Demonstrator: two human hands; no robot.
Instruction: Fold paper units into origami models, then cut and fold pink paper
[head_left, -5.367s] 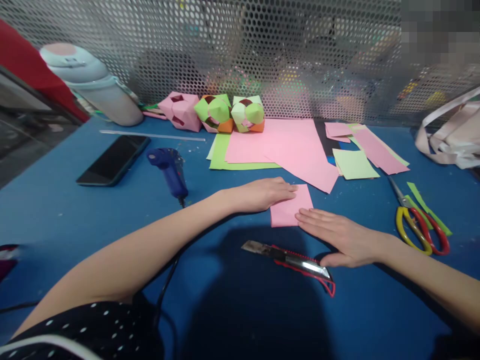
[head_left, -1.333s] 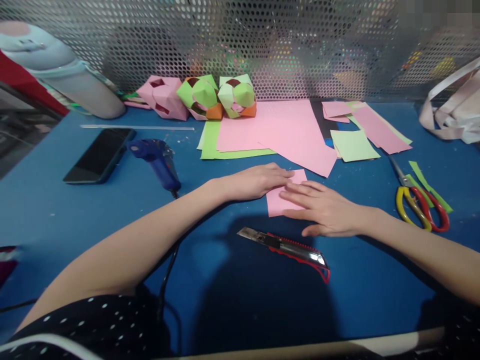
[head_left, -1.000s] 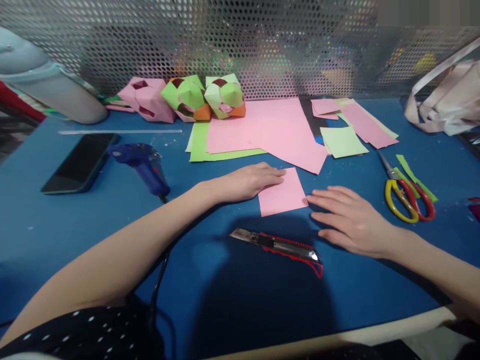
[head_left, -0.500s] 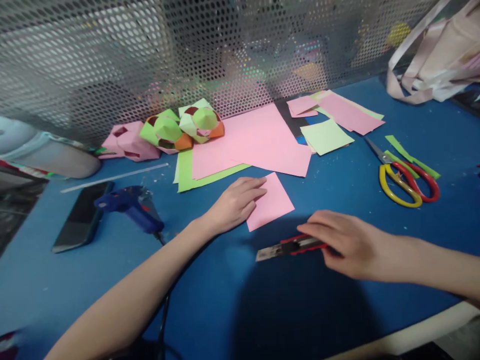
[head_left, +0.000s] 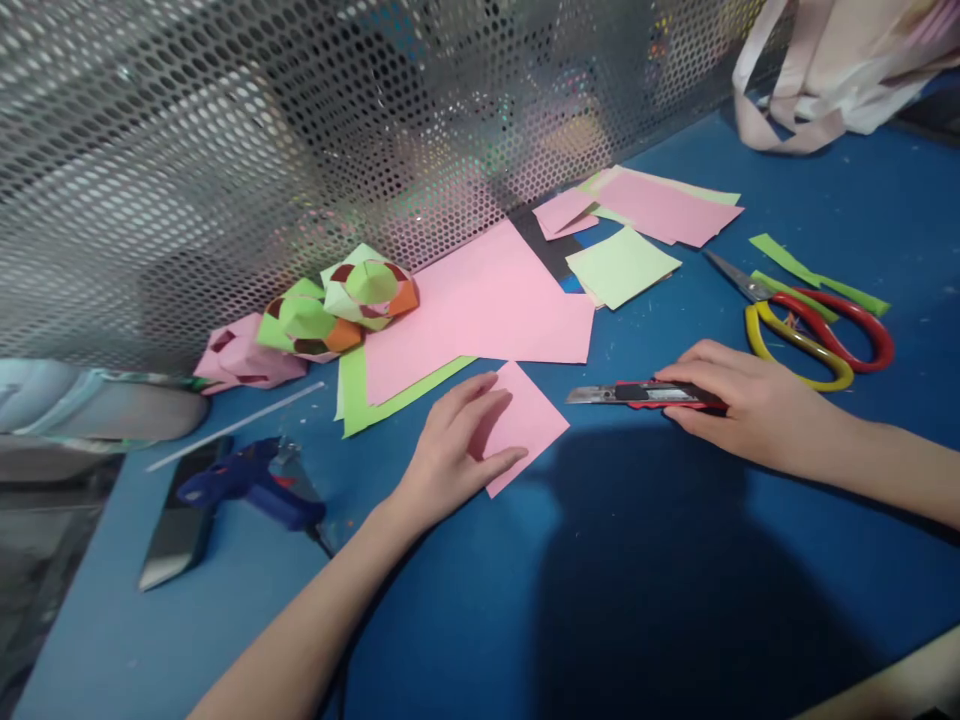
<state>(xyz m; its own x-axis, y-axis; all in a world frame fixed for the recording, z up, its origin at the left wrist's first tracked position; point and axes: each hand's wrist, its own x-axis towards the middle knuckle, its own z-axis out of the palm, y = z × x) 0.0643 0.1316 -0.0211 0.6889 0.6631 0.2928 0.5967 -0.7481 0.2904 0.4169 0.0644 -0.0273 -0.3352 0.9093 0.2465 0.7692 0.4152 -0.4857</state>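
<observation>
My left hand [head_left: 457, 450] rests on a small square of pink paper [head_left: 529, 412], its fingers spread and the thumb apart near the paper's lower part. My right hand [head_left: 739, 400] is closed around a red and black utility knife [head_left: 675, 394]. The knife's blade is out and points left, just to the right of the paper square. Behind the square lies a larger sheet of pink paper [head_left: 480, 310], on top of a green sheet [head_left: 397, 405]. Scissors [head_left: 799, 320] with yellow and red handles are just behind my right hand.
A blue glue gun [head_left: 255, 490] lies over a phone [head_left: 180, 520] at left, near a clear stick [head_left: 236, 427]. Folded paper shapes [head_left: 304, 320] stand against a perforated metal panel [head_left: 247, 160]. Pale green squares [head_left: 622, 265], pink pieces [head_left: 667, 200] and green strips [head_left: 817, 275] lie farther back.
My right hand has moved the utility knife back and to the right, away from the front of the square. The fingers of my left hand have spread. The camera view has tilted.
</observation>
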